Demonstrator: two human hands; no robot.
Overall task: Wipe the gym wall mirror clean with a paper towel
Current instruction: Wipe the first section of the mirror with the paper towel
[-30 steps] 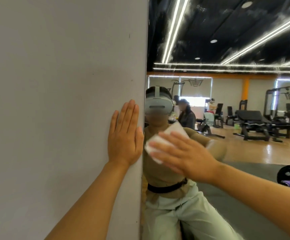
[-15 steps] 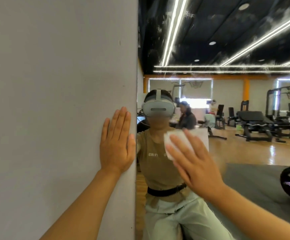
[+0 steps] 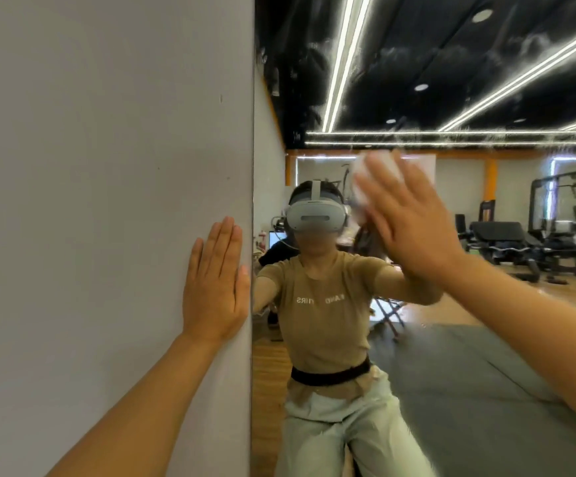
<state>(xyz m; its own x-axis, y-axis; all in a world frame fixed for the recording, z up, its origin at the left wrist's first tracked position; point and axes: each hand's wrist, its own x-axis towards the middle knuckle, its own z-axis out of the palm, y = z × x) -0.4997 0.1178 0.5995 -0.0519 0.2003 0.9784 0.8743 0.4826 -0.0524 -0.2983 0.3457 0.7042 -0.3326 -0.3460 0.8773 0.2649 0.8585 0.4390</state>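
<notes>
One paper towel (image 3: 376, 173) sits pressed flat to the mirror (image 3: 469, 373) under my right hand (image 3: 413, 222), fingers straight and spread, just right of the mirror's left edge and high up; my left hand (image 3: 216, 284) lies flat and relaxed, gripping nothing, on the grey wall (image 3: 90, 166) just left of that edge. Risk as I judge it: the towel is only pinned, not gripped, so easing pressure could drop it, and a dry pass may smear the white streaks near the mirror's top. Count: one towel, one mirror, two hands.
</notes>
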